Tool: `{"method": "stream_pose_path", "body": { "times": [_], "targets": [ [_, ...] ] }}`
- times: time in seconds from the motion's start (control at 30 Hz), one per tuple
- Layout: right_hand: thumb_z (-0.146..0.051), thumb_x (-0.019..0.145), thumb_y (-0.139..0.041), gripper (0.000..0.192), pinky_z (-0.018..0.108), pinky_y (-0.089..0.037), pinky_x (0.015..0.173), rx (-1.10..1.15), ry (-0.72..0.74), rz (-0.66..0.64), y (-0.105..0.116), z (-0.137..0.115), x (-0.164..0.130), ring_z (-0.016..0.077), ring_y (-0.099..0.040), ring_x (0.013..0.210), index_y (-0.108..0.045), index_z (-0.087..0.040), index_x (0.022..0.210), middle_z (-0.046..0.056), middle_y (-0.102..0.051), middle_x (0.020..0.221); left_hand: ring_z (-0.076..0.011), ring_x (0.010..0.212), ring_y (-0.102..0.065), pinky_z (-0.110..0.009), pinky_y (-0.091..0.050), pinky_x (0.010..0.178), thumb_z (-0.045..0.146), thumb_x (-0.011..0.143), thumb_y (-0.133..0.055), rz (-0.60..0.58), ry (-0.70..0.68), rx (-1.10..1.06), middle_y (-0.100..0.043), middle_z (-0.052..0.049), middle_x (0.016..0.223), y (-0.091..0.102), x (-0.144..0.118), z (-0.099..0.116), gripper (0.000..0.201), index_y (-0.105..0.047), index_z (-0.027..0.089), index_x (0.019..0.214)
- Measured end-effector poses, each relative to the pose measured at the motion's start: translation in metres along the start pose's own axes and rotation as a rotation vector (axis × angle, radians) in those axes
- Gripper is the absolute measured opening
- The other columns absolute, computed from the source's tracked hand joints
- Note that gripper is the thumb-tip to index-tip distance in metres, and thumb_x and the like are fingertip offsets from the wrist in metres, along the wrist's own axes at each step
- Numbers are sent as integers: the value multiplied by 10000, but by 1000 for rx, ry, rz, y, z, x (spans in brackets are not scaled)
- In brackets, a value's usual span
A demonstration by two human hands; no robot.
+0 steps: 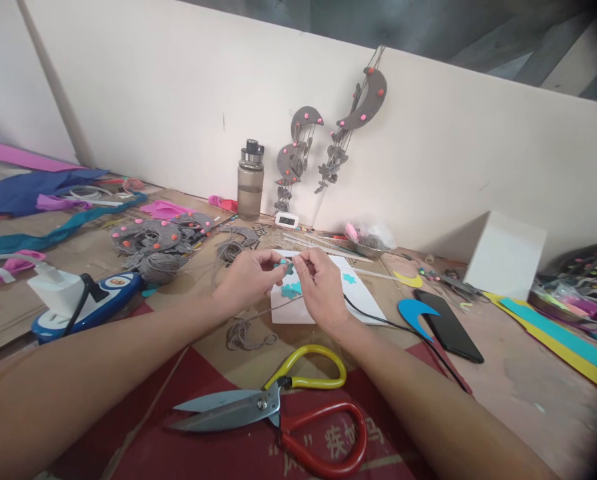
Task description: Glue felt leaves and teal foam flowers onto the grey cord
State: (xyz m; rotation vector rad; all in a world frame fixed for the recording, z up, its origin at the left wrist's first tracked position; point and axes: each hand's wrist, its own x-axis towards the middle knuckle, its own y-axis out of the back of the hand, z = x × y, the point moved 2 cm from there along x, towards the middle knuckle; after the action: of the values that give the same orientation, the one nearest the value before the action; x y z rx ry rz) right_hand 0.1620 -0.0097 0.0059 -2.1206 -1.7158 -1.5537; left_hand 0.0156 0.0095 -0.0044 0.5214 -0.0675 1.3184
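Over the white paper (323,315), my left hand (248,279) pinches a small teal cut-out (287,267), probably felt. Close beside it, almost touching, my right hand (321,285) is closed in a pinch; what lies between its fingertips is too small to make out. More teal flower-like cut-outs (291,290) lie on the paper below my hands, with another teal flower (349,279) to the right. Grey cord (248,337) is coiled in front of the paper, and a strand runs up toward my hands. Scissors (261,403) with yellow and red handles lie nearest me.
A phone (451,327) and a blue crescent (416,317) lie right. On the left are a power strip (91,307) and grey moon pieces (148,237). A bottle (250,183) stands behind, near hanging moon garlands (368,100). A black cable (378,320) crosses beside the paper.
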Motion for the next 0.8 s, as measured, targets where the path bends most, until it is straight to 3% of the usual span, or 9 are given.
{"method": "stream_pose_path", "body": {
  "times": [0.37, 0.57, 0.8],
  "targets": [
    [-335, 940, -411, 233, 273, -356, 663, -246, 175, -8, 1, -4, -2, 156, -502, 752, -534, -201, 794, 31, -564, 807, -96, 435, -475, -204, -369, 488, 305, 764, -525, 39, 32, 171, -534, 37, 459, 3, -2, 9, 203, -663, 157, 758],
    [-332, 944, -397, 245, 275, -310, 583, -443, 296, -30, 4, -6, 0, 169, -517, 766, -552, -203, 806, 54, -570, 841, -98, 561, -503, -208, -363, 560, 229, 725, -541, 80, -136, 330, -633, 20, 621, 0, -3, 15, 174, -696, 167, 774],
    [-319, 914, -466, 189, 277, -344, 644, -279, 175, -20, 7, 5, 7, 162, -505, 749, -527, -206, 774, 24, -562, 808, -98, 552, -470, -214, -343, 539, 275, 730, -547, 99, -104, 340, -618, 13, 619, 2, -1, 15, 193, -691, 149, 748]
  ]
}}
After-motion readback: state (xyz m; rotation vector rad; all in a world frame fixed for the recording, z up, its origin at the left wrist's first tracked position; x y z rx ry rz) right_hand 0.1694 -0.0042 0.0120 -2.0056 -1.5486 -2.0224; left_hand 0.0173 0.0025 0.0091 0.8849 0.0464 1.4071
